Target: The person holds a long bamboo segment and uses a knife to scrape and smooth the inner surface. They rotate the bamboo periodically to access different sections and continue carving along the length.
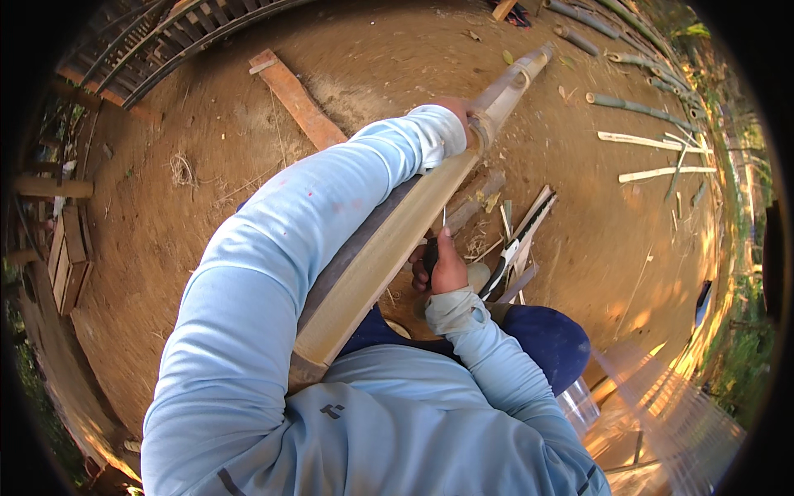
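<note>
A thick split bamboo pole (389, 248) slants from against my torso up to the far right, its pale cut face showing. My left arm reaches across it, and my left hand (460, 110) is closed on the pole by a node, its fingers partly hidden. To the right of the pole, my right hand (447, 263) is wrapped round the dark handle of a small knife (431, 255). Its thin blade points away from me, beside the pole's edge. Close by lies a saw with a white and black handle (501, 269), among bamboo strips (533, 217).
A reddish wooden plank (299, 99) lies on the dirt floor beyond my left arm. Several green bamboo poles (633, 105) and pale split strips (653, 142) lie at the right. A slatted bamboo structure (178, 45) stands at the far left, with a wooden crate (73, 258) below it.
</note>
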Demonstrator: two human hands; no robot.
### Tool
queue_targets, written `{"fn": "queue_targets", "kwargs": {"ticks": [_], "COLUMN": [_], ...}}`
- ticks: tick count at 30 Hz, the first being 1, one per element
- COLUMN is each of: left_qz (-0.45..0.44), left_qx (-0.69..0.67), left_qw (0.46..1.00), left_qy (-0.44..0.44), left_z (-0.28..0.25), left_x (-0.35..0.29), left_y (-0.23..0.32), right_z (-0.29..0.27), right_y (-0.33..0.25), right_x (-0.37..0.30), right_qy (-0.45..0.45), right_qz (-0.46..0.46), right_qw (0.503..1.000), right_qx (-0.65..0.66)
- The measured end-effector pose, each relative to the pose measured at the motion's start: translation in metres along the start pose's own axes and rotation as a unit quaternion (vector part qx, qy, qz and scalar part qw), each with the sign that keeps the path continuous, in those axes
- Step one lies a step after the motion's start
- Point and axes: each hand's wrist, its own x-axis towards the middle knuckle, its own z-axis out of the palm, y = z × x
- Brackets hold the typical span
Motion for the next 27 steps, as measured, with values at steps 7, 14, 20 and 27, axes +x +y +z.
{"fn": "queue_targets", "kwargs": {"ticks": [7,14,20,27], "left_qz": [0.007,0.012,-0.028,-0.017], "left_qx": [-0.049,-0.217,-0.339,-0.400], "left_qw": [0.999,0.975,0.935,0.910], "left_qy": [0.004,-0.042,-0.104,-0.107], "left_z": [0.012,0.011,0.013,0.020], "left_x": [0.022,0.025,0.033,0.036], "left_y": [-0.031,-0.049,-0.063,-0.075], "right_z": [0.004,-0.004,-0.012,-0.011], "right_y": [-0.006,-0.003,0.011,0.012], "right_x": [-0.004,0.000,0.012,0.009], "right_qy": [0.005,-0.013,-0.018,-0.011], "right_qz": [-0.025,-0.086,-0.113,-0.114], "right_qw": [0.999,0.995,0.992,0.993], "right_qx": [-0.034,-0.055,-0.052,-0.031]}}
